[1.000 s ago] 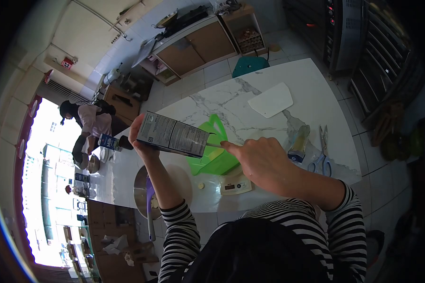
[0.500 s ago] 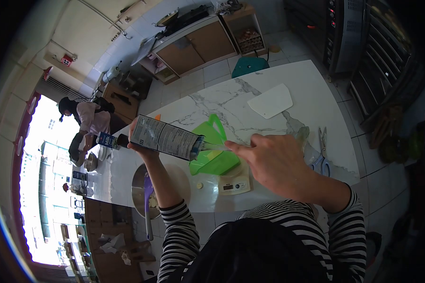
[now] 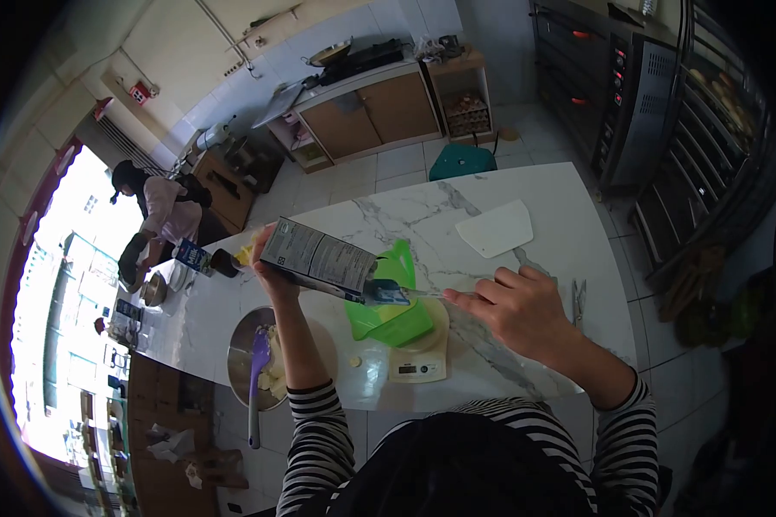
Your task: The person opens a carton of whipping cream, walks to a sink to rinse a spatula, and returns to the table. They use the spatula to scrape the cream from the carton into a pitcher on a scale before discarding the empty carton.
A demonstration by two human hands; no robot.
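Observation:
My left hand (image 3: 276, 283) is wrapped around a printed carton (image 3: 317, 256), tilted with its cut mouth facing down and right. My right hand (image 3: 530, 314) grips the clear handle of a spatula (image 3: 390, 294), whose bluish blade lies at the carton's mouth. Below them a green plastic jug (image 3: 398, 329) with pale yellow contents rests on a small kitchen scale (image 3: 421, 368). To the left, a steel bowl (image 3: 236, 355) holds pale chunks and a purple spatula (image 3: 259, 358). A small pale piece (image 3: 355, 362) lies beside the scale.
A white scraper (image 3: 496, 229) and scissors (image 3: 579, 303) lie on the marble table (image 3: 474, 284). At the far left stand a blue milk carton (image 3: 192, 255) and a dark-capped container. Another person (image 3: 168, 207) works beyond them. Ovens and racks stand at the right.
The spatula's blade has come further out of the carton, and my right hand has shifted slightly right and down. The carton moved a little right. The camera view has tilted up.

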